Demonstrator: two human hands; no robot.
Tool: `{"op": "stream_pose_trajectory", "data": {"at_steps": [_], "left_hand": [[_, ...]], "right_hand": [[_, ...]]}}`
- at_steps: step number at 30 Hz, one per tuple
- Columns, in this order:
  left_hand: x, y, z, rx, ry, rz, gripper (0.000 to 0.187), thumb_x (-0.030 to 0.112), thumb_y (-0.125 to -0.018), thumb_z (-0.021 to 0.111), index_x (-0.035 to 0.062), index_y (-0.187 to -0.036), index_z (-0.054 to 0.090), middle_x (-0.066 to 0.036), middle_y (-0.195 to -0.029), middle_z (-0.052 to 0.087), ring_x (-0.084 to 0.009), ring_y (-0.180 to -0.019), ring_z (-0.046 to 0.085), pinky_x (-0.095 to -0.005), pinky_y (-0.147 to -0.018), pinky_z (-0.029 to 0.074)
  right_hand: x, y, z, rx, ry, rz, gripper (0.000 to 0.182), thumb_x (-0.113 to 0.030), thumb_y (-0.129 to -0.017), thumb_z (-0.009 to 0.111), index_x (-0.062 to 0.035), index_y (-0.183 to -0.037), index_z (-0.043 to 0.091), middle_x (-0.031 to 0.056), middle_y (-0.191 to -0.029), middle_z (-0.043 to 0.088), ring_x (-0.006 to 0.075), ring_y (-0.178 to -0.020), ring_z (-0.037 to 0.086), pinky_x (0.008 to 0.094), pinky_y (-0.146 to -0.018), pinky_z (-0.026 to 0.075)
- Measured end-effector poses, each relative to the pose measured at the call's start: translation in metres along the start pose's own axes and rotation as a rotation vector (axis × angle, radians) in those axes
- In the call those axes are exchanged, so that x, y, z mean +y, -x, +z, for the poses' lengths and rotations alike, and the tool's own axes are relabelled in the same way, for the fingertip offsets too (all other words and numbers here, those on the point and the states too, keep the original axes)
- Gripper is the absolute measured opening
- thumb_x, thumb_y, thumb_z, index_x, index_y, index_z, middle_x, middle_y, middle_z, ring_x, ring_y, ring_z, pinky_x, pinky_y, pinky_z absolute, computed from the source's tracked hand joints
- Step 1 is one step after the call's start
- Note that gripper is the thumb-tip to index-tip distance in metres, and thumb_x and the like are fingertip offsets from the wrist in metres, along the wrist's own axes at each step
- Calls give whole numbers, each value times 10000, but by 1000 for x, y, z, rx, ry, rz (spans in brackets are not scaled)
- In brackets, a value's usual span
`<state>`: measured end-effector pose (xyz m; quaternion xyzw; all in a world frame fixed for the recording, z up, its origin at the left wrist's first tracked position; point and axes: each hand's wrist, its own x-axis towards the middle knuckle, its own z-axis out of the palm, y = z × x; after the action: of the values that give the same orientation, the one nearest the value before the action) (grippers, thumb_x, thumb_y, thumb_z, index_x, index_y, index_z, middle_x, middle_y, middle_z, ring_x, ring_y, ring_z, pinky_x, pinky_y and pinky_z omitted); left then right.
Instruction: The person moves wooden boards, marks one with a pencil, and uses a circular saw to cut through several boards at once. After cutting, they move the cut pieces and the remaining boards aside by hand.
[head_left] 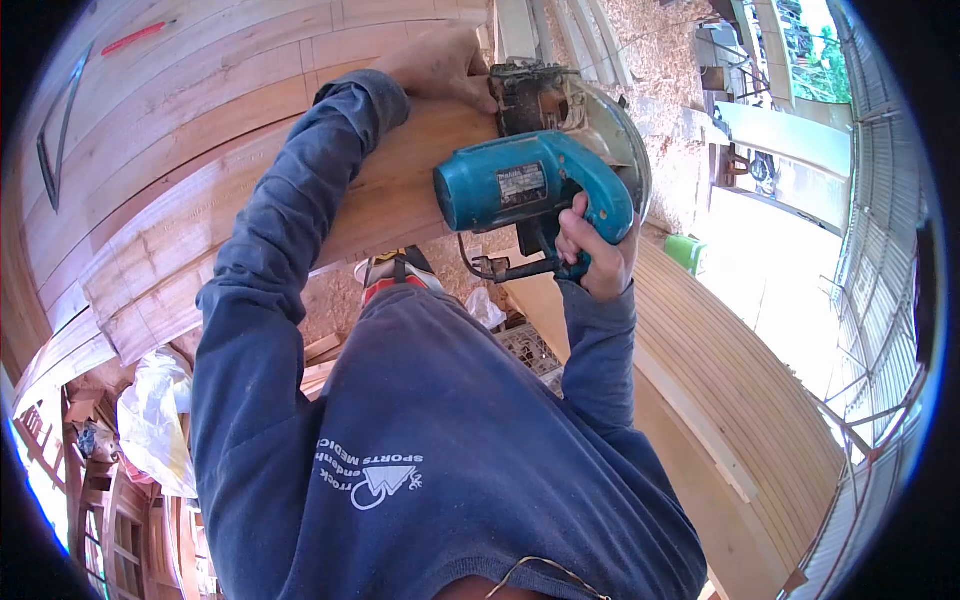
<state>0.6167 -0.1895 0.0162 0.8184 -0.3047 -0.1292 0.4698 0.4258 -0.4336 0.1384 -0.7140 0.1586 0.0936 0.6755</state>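
Note:
A teal circular saw (500, 185) rests on a reddish wooden board (405, 160), close to the board's right end. My right hand (600, 250) is wrapped round the saw's rear handle. The saw's round metal guard faces right, and its blade cannot be made out. My left hand (445, 68) lies on the board's far side, with its fingers against the saw's base plate; what they press or pinch there is too small to tell. A black cord comes out below the motor.
More planks (220, 90) lie at the left with a metal square (60, 130) and a red pencil-like item (133, 38). Grooved panels (740, 370) lean at the right. A white plastic bag (155, 410) hangs at lower left. A green object (685, 252) sits beyond the saw.

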Motion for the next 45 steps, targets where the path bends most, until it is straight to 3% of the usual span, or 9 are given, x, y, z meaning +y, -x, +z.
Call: {"op": "stream_pose_trajectory", "data": {"at_steps": [9, 18, 21, 24, 33, 36, 39, 42, 45], "left_hand": [[0, 3, 8, -33, 30, -73, 410, 330, -774, 857, -56, -859, 749, -150, -655, 631, -223, -623, 594, -439, -621, 455], [-26, -1, 20, -105, 78, 9, 467, 391, -838, 819, -66, -884, 734, -125, -667, 541, -223, -653, 526, -446, -680, 431], [-24, 3, 25, -33, 105, 49, 368, 352, -826, 801, -8, -775, 744, -34, -571, 545, -126, -547, 500, -404, -535, 393], [-25, 4, 30, -87, 132, -16, 487, 426, -881, 784, -57, -858, 728, -131, -768, 568, -234, -734, 548, -447, -705, 430], [-21, 3, 31, -127, 64, -11, 494, 427, -887, 758, -57, -798, 705, -138, -838, 585, -239, -746, 539, -449, -725, 431], [-12, 7, 33, -160, 76, -101, 481, 414, -883, 760, -50, -771, 696, -130, -800, 588, -232, -736, 533, -446, -718, 428], [-21, 4, 40, -136, 31, -8, 460, 391, -882, 756, -45, -753, 685, -110, -706, 559, -208, -716, 523, -437, -718, 432], [-11, 11, 44, -74, 104, -48, 448, 381, -889, 741, -40, -748, 688, -98, -626, 499, -180, -723, 526, -433, -729, 435], [-11, 10, 45, -116, 82, -27, 445, 387, -895, 727, -37, -761, 711, -100, -621, 525, -161, -691, 532, -421, -699, 445]], "right_hand": [[0, -2, -1, -25, 2, -16, 181, -50, -837, 768, -26, -909, 603, 24, -675, 560, 107, -522, 499, 263, -480, 362], [3, -3, -2, -25, -20, -25, 179, -33, -831, 767, -18, -927, 617, 27, -695, 566, 114, -523, 510, 270, -482, 374], [1, -2, 0, -18, -27, -25, 177, -30, -830, 767, -17, -926, 619, 28, -697, 565, 115, -523, 511, 271, -482, 375], [1, -1, -1, -17, -21, -33, 177, -29, -828, 766, -17, -924, 618, 27, -696, 562, 115, -522, 509, 273, -480, 375], [3, -3, -2, -29, -31, -37, 179, -25, -827, 760, -16, -932, 615, 25, -696, 559, 114, -516, 503, 274, -482, 378], [3, -2, -2, -27, -30, -44, 179, -23, -828, 760, -17, -934, 616, 26, -698, 559, 115, -517, 503, 273, -483, 380], [5, -3, -5, -45, -42, -43, 177, -25, -831, 761, -17, -935, 617, 26, -699, 560, 115, -519, 507, 271, -485, 381], [6, -5, -7, -59, -47, -43, 177, -29, -834, 763, -16, -936, 618, 27, -702, 562, 116, -521, 511, 269, -486, 380], [7, -5, -8, -62, -46, -39, 175, -26, -835, 763, -15, -937, 620, 28, -703, 563, 117, -520, 512, 270, -487, 380]]}}
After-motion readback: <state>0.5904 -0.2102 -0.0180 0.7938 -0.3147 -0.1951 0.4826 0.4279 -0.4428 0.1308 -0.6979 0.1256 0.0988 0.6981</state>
